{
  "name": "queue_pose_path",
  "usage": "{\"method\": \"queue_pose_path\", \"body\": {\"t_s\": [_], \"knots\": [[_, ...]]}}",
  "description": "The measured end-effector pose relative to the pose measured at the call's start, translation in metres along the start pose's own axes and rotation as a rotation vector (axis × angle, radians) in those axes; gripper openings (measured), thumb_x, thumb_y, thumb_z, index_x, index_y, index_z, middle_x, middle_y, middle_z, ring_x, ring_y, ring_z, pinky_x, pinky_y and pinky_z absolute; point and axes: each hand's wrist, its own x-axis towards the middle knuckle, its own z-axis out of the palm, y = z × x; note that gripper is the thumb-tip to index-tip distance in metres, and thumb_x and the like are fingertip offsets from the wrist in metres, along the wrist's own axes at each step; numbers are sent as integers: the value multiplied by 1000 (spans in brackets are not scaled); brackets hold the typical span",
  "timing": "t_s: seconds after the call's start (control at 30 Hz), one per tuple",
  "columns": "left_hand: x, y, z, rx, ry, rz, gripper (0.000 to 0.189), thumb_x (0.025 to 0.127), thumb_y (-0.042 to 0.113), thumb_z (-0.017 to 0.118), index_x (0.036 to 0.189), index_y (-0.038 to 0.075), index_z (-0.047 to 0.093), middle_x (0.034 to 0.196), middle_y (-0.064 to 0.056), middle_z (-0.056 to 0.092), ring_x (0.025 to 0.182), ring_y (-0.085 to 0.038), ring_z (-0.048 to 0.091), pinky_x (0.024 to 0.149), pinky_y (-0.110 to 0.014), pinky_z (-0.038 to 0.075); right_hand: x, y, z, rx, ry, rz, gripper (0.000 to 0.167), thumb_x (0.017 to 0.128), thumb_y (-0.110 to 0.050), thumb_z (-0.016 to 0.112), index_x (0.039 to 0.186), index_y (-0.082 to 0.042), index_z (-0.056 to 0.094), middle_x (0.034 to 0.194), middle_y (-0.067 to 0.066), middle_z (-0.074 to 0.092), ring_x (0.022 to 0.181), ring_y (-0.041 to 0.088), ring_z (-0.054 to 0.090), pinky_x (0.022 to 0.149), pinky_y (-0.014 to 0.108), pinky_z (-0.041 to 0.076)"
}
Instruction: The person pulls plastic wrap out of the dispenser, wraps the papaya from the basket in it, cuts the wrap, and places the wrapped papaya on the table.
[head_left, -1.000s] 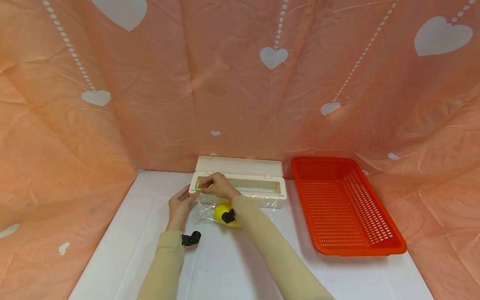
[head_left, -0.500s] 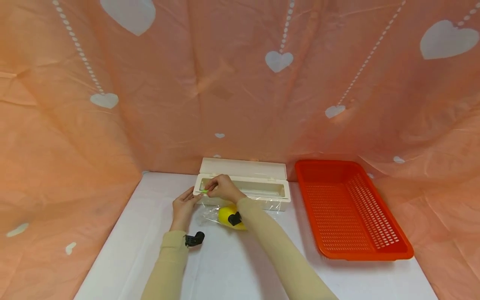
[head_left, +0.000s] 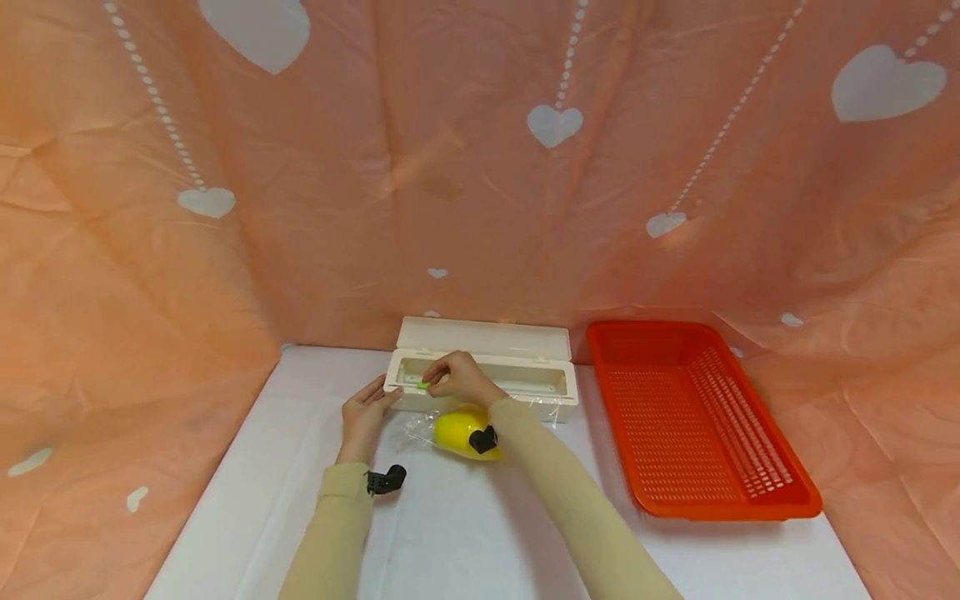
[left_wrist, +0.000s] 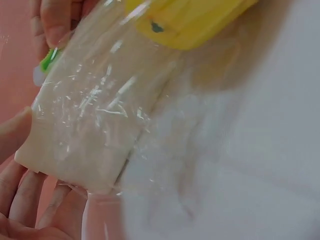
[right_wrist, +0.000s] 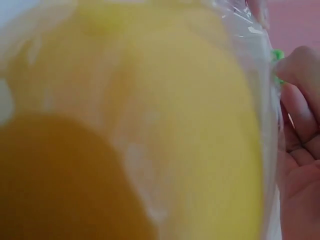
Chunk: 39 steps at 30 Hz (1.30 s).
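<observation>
A long cream plastic-wrap dispenser box (head_left: 567, 387) stands at the back of the table, its lid (head_left: 483, 338) raised. My left hand (head_left: 363, 421) grips the box's left end, thumb on one side and fingers on the other in the left wrist view. Between right thumb and fingertips, my right hand (head_left: 461, 380) pinches a small green slide cutter (left_wrist: 49, 59) on the box's front edge. Clear plastic wrap (left_wrist: 95, 105) hangs from that edge and spreads over a smooth yellow fruit-like thing (head_left: 456, 432) before the box. My right wrist partly hides the yellow thing.
An orange-red perforated basket (head_left: 727, 511) stands right of the box. White cloth (head_left: 442, 533) covers the table. A pink curtain with white hearts (head_left: 480, 208) hangs close behind the box and along both sides.
My right hand has slid the green cutter a little to the right along the box's front edge. More of the yellow thing shows. The left hand stays at the box's left end.
</observation>
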Motion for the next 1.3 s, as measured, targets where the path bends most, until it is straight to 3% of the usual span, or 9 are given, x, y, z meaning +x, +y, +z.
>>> {"method": "queue_pose_path", "body": {"t_s": [0.23,0.47,0.67,0.77,0.93,1.3], "knots": [[-5,-5,-3,21,1,-16,58,84,6,74,136,-2,50,135,-19,51,122,-19,50,88,-17,48,-10,3,-5,197,-55,87,21,91,-1,63,110,5,69,106,11,69,95,15,64,84,24,53],[-11,-7,-7,45,-9,-20,57,86,9,71,137,-2,48,138,-18,48,125,-18,47,96,-21,44,-18,0,-3,382,-63,159,24,94,0,58,115,11,63,105,17,69,95,25,67,85,29,53],[-13,2,-5,57,-5,-5,53,91,11,66,139,-3,46,140,-18,46,127,-20,45,102,-26,41,-14,1,0,450,-10,191,28,93,0,60,119,11,61,102,19,69,94,24,68,84,29,54],[-14,4,-1,47,3,3,58,90,17,69,139,-3,46,140,-19,46,125,-21,46,102,-29,41,-14,1,0,481,13,197,29,93,0,60,119,12,60,101,18,70,94,24,68,85,29,54],[-14,1,2,67,18,15,68,83,15,77,140,-2,44,139,-20,46,125,-22,47,101,-31,42,-13,1,0,473,-9,192,30,93,-5,61,120,10,60,103,14,70,96,21,67,88,29,52],[-6,-1,7,33,47,5,58,86,7,72,137,-4,47,139,-21,46,127,-23,45,103,-30,40,3,1,-1,453,-39,170,27,94,-3,59,117,11,62,102,14,70,91,17,68,83,27,54]]}}
